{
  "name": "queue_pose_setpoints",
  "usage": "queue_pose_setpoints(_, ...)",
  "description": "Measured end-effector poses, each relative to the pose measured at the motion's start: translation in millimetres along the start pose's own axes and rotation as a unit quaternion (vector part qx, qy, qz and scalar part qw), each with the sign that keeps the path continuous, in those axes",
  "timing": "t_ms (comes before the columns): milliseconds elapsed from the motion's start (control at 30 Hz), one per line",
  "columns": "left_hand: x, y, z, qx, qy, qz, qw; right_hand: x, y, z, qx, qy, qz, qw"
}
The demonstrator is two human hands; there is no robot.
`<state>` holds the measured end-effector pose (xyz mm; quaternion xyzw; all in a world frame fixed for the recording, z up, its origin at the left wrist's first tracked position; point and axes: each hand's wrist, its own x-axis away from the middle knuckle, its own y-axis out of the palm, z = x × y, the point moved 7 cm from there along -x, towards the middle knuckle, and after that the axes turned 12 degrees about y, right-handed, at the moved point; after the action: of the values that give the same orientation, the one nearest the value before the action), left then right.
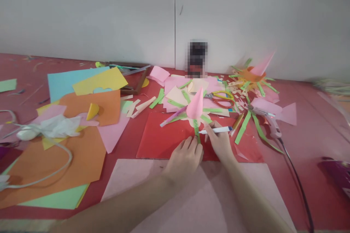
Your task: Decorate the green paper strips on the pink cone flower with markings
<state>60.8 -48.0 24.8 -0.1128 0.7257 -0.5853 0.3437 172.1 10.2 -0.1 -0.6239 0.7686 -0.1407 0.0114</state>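
Observation:
A pink paper cone flower (195,105) stands on a cream petal base, with a green paper stem (197,131) running down over a red sheet (161,140). My left hand (184,158) lies on the red sheet with fingers together, pressing the lower end of the stem. My right hand (220,142) grips a white marker pen (217,130) with its tip at the stem.
Yellow-and-red scissors (222,98) lie behind the flower among pink sheets and green strips. A glue gun (269,122) with a black cord lies to the right. Orange, blue and yellow sheets (90,94) and a white cable (41,145) cover the left. A pale pink sheet (131,178) is nearest me.

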Motion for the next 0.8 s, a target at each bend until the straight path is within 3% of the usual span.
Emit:
queue_pose_setpoints(300, 2.4, 7.8, 18.2, -0.063, 0.015, -0.102, 0.993, -10.4, 3.1, -2.5, -0.006, 0.005, -0.004, 1.000)
queue_pose_setpoints(567, 7.8, 12.1, 21.2, -0.047, 0.033, -0.135, 0.989, -7.9, -0.8, -5.0, 0.051, -0.010, 0.030, 0.998)
queue_pose_setpoints(800, 4.0, 10.0, 19.2, -0.053, 0.030, -0.151, 0.987, -6.8, 1.9, -7.2, 0.071, -0.029, 0.013, 0.997)
